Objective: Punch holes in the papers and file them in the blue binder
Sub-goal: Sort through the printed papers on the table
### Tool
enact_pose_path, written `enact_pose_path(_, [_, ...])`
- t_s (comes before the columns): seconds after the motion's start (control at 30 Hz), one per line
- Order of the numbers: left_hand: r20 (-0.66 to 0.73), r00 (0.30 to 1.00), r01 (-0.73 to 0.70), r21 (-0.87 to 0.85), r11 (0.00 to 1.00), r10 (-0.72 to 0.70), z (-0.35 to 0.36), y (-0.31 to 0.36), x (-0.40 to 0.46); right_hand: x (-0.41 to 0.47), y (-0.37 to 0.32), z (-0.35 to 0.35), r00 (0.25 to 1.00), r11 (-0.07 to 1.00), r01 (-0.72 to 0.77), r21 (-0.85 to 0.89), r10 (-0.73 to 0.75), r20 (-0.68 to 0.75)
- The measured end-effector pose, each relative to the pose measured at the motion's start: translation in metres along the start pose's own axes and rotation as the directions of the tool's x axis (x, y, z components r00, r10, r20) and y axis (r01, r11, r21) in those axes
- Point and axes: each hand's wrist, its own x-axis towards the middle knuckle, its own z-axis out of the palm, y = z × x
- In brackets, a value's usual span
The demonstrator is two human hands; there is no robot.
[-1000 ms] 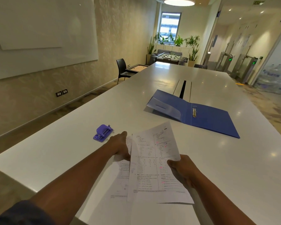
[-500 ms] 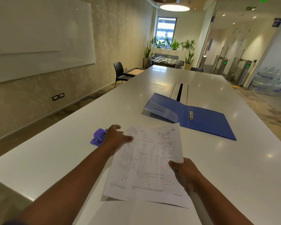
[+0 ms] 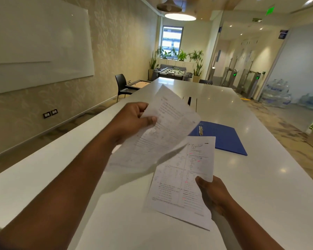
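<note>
Head view: the left hand [image 3: 132, 120] is raised above the table [image 3: 271, 186] and pinches a sheet [image 3: 163, 134] at its left edge, thumb on the near face and fingers curled behind it. This sheet is lifted clear of the table, tilted and blurred, its far corner pointing up toward the far end of the room. It covers the left half of the binder [image 3: 222, 137].

The right hand [image 3: 213, 193] grips a second sheet [image 3: 182, 179] at its right edge, thumb on top. That sheet bears printed text, diagrams and pink marks. It sits nearer the person than the binder; its upper left part is overlapped by the raised sheet. Whether its near edge rests on the table or hangs just above it cannot be told.

The binder is blue and lies open and flat on the table, its metal rings [image 3: 200, 130] showing just right of the raised sheet. The second sheet's top right corner overlaps the binder's near edge in this view.

Left of the binder, across the room, a whiteboard [image 3: 38, 47] hangs on the wall. Beyond the binder, past the table's far end, stand a black chair [image 3: 122, 85], a foosball table [image 3: 172, 72] and plants [image 3: 181, 55] below a window [image 3: 171, 38]. Right of the binder, water bottles [image 3: 276, 95] are stacked on the floor.
</note>
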Motion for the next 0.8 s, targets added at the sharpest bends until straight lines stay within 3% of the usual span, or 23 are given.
enact_pose_path(0.13, [0.042, 0.998, -0.037, -0.163, 0.986, 0.044, -0.004, 0.023, 0.005, -0.009, -0.014, -0.009, 0.993, 0.991, 0.088, -0.102, -0.095, -0.068])
enact_pose_path(0.27, [0.011, 1.000, 0.001, -0.202, 0.979, 0.001, 0.003, 0.020, 0.017, -0.023, -0.030, -0.009, 0.988, 0.981, 0.148, -0.125, -0.153, -0.031])
enact_pose_path(0.57, [-0.144, 0.974, 0.165, -0.066, 0.984, -0.173, 0.046, -0.054, 0.041, -0.056, -0.061, -0.004, 0.975, 0.978, 0.208, 0.014, -0.209, 0.076])
enact_pose_path(0.67, [-0.158, 0.957, 0.218, -0.153, 0.964, -0.242, 0.055, -0.069, 0.041, -0.061, -0.067, -0.004, 0.976, 0.977, 0.211, 0.030, -0.213, 0.045])
enact_pose_path(0.8, [-0.077, 0.941, 0.293, -0.311, 0.904, -0.331, 0.068, -0.076, 0.042, -0.068, -0.072, -0.003, 0.976, 0.975, 0.216, 0.058, -0.217, 0.010])
